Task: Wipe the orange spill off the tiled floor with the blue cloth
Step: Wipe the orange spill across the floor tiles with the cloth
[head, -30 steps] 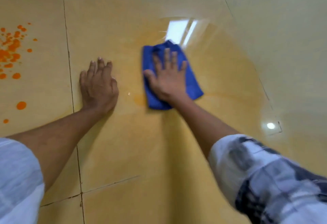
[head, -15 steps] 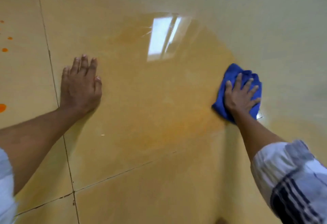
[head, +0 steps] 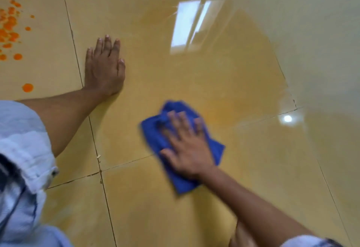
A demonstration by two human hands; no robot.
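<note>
My right hand [head: 186, 145] presses flat on the crumpled blue cloth [head: 153, 135], fingers spread, against the glossy tiled floor [head: 253, 168]. The hand and cloth are blurred. A wet orange-tinted smear [head: 220, 116] lies just right of the cloth and spreads across the tile. Bright orange drops of the spill [head: 9, 30] dot the tile at the far left, with one larger drop [head: 27, 87] lower down. My left hand [head: 105, 67] lies flat on the floor, fingers straight, beside a grout line.
Dark grout lines [head: 99, 166] cross near the lower left. A window reflection [head: 189, 26] and a lamp glare [head: 287, 118] shine on the wet tile. My pale sleeve [head: 21, 149] fills the lower left corner.
My right hand has swept the cloth from the far right back toward me and to the left. The view has swung, so the orange drops at the left show again. My left hand stays planted.
</note>
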